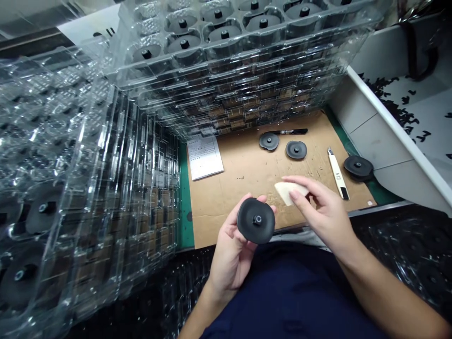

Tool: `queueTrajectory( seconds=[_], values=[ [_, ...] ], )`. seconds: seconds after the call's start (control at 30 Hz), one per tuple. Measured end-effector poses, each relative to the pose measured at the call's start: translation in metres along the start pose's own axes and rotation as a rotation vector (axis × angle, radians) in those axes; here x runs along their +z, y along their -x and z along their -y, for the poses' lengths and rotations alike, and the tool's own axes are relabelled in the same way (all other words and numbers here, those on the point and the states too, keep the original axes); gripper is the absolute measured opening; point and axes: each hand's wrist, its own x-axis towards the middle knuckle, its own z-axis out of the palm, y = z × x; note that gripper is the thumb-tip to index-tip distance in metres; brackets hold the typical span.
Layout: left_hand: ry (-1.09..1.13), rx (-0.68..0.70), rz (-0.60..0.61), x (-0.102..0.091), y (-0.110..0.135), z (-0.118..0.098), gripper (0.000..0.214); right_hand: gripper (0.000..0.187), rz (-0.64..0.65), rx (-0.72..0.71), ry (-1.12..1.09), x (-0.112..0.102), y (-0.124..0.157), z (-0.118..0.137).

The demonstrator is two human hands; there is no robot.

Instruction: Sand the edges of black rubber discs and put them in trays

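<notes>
My left hand (231, 249) is closed around the edge of a black disc-shaped part (256, 230), whose small central stud faces up at me. Between the thumb and fingers of my right hand (323, 212) is a cream-coloured wedge-shaped pad (286, 192), held a little to the right of the disc and apart from it. Beyond my hands, two similar discs lie on the brown cardboard sheet (243, 165): one disc (269, 141) beside a black pen (291, 132), another disc (296, 149) to its right. A white utility knife (337, 174) marked A13 lies right of them.
Stacked clear plastic trays (226, 75) holding black discs rise at the back, with more tray stacks (130, 188) on the left. A printed paper pad (205, 157) lies on the cardboard. At right, another disc (358, 165) rests by a white bin (399, 127) with small black pieces (406, 99).
</notes>
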Motion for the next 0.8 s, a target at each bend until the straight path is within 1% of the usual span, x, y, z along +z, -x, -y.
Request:
queueTrajectory(
  seconds=[0.03, 0.1, 0.17, 0.2, 0.27, 0.3, 0.33, 0.4, 0.43, 0.47, 0.53, 0.57, 0.6, 0.67, 0.7, 0.73, 0.8],
  values=[
    [-0.006, 0.009, -0.009, 0.0, 0.001, 0.001, 0.053, 0.027, -0.024, -0.076, -0.003, 0.0, 0.0, 0.012],
    [-0.013, 0.029, -0.028, 0.0, 0.001, 0.003, 0.05, 0.03, -0.004, -0.295, -0.003, 0.003, 0.003, 0.032],
    [-0.015, 0.047, -0.048, -0.001, 0.001, 0.003, 0.043, 0.028, 0.1, -0.48, 0.003, 0.01, 0.008, 0.044],
    [-0.016, 0.056, -0.061, 0.0, 0.001, 0.002, 0.041, 0.027, 0.178, -0.524, 0.0, 0.013, 0.009, 0.048],
    [-0.023, 0.071, -0.093, 0.001, 0.0, 0.002, 0.04, 0.024, 0.331, -0.524, -0.002, 0.018, 0.007, 0.051],
    [-0.03, 0.077, -0.105, 0.003, 0.0, 0.002, 0.042, 0.023, 0.36, -0.513, 0.012, 0.019, 0.005, 0.052],
    [-0.037, 0.08, -0.113, 0.005, 0.0, 0.002, 0.044, 0.023, 0.333, -0.515, 0.036, 0.02, 0.002, 0.053],
    [-0.052, 0.092, -0.112, 0.009, 0.0, 0.002, 0.045, 0.024, 0.191, -0.557, 0.086, 0.02, -0.001, 0.054],
    [-0.056, 0.1, -0.101, 0.011, 0.0, 0.001, 0.045, 0.026, 0.146, -0.589, 0.093, 0.019, -0.001, 0.054],
    [-0.055, 0.102, -0.085, 0.013, 0.0, -0.001, 0.044, 0.027, 0.144, -0.619, 0.081, 0.017, 0.001, 0.053],
    [-0.036, 0.093, -0.048, 0.013, 0.0, -0.005, 0.042, 0.028, 0.244, -0.645, 0.047, 0.01, 0.009, 0.047],
    [-0.024, 0.087, -0.031, 0.012, 0.0, -0.006, 0.043, 0.028, 0.285, -0.627, 0.048, 0.006, 0.012, 0.044],
    [-0.016, 0.081, -0.019, 0.01, 0.0, -0.007, 0.045, 0.027, 0.291, -0.594, 0.07, 0.001, 0.015, 0.04],
    [-0.013, 0.079, -0.017, 0.007, -0.002, -0.007, 0.047, 0.027, 0.235, -0.52, 0.163, -0.005, 0.015, 0.034],
    [-0.015, 0.078, -0.023, 0.005, -0.003, -0.006, 0.048, 0.027, 0.201, -0.506, 0.215, -0.007, 0.012, 0.033],
    [-0.019, 0.07, -0.033, 0.004, -0.003, -0.005, 0.048, 0.027, 0.173, -0.522, 0.255, -0.008, 0.007, 0.032],
    [-0.021, 0.041, -0.061, 0.002, -0.003, -0.004, 0.048, 0.027, 0.165, -0.623, 0.261, -0.006, -0.006, 0.031]
  ],
)
